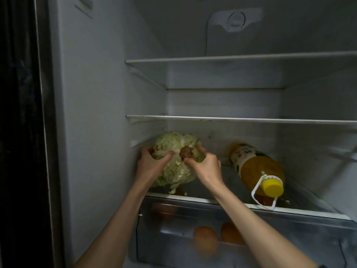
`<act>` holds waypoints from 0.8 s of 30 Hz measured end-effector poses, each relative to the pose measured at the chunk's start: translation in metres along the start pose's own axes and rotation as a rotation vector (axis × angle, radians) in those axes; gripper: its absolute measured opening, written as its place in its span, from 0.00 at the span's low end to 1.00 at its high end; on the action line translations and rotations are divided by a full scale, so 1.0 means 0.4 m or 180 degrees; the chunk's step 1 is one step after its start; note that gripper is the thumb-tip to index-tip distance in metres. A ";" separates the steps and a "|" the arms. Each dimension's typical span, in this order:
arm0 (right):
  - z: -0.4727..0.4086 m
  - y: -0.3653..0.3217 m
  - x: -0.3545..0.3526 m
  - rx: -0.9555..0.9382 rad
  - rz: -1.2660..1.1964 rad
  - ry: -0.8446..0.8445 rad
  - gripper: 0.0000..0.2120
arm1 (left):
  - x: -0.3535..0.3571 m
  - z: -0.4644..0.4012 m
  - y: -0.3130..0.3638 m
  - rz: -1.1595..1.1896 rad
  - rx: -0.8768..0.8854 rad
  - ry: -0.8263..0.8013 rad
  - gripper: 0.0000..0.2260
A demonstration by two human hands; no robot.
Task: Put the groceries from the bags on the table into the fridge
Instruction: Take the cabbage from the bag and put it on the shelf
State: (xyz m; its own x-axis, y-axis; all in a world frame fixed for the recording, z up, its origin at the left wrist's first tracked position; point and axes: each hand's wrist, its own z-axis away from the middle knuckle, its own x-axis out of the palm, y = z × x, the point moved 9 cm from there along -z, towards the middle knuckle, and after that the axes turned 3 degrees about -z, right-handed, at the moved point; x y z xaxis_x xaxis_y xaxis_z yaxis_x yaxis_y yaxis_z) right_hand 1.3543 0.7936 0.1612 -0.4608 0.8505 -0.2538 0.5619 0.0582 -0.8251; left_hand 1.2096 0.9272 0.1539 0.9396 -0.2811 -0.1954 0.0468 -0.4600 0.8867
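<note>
so inside the fridge (108,93) i count one cabbage (176,161), one bottle (255,169) with a yellow cap lying on its side, three shelves (231,119), one drawer (270,235) with about three blurry orange round things (205,240), and two hands (149,163).

Pale green cabbage (174,161) with brown stem; right of it, amber oil bottle (257,169), yellow cap (272,187), white handle.

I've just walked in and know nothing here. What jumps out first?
Two hands, left and right, grip a pale green cabbage at the left of the fridge's lowest shelf. To its right on that shelf lies a bottle of orange liquid with a yellow cap. Round orange things show through the drawer below.
</note>
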 end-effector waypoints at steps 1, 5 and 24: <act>-0.006 0.005 0.006 0.0023 0.0007 -0.0048 0.31 | 0.004 -0.009 0.000 -0.0009 -0.0003 -0.0016 0.36; -0.023 0.009 0.025 0.0012 0.0236 -0.0291 0.35 | 0.030 -0.038 0.016 -0.0221 0.0114 -0.0236 0.33; 0.039 -0.020 -0.009 -0.0337 0.1186 -0.0770 0.25 | 0.088 0.048 0.070 -0.2000 0.1488 -0.0262 0.27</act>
State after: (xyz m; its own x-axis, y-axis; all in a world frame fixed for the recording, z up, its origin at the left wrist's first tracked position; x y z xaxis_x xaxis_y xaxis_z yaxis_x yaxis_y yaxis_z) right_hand 1.3408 0.7817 0.1607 -0.3540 0.6778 -0.6444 0.7811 -0.1646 -0.6023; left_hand 1.2376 0.8881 0.1637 0.7554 0.0959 -0.6482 0.3960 -0.8549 0.3351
